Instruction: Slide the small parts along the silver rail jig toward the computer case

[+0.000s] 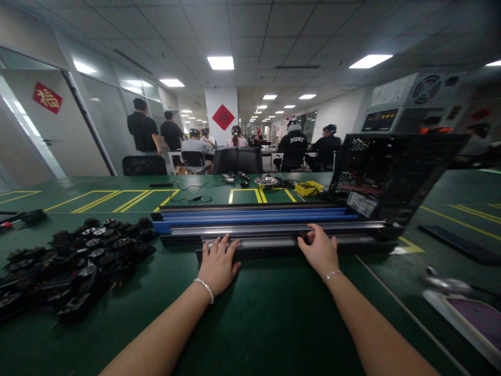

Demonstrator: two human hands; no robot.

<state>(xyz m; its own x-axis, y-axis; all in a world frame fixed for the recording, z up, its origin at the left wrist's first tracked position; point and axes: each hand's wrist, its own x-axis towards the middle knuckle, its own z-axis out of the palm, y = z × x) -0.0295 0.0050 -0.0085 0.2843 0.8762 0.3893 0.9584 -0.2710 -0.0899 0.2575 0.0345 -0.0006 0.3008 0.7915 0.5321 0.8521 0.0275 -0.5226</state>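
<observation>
My left hand [217,265] lies with its fingers spread over the left end of the nearest long metal rail [266,247], holding nothing. Farther right along that rail, the thumb and forefinger of my right hand [321,254] are closed around a small black part [306,237]. Most of this part is hidden by the fingers, so its kind does not show. Directly behind lie more long rails, among them a blue one [254,215], all running side by side across the green table [258,313].
To the left spreads a heap of black plastic parts [94,256]. An open computer case [395,162] stands right, with power supply units [415,96] above it. Behind the rails are a metal bowl [266,182] and a yellow basket [309,188]. A mouse [446,284] rests at right.
</observation>
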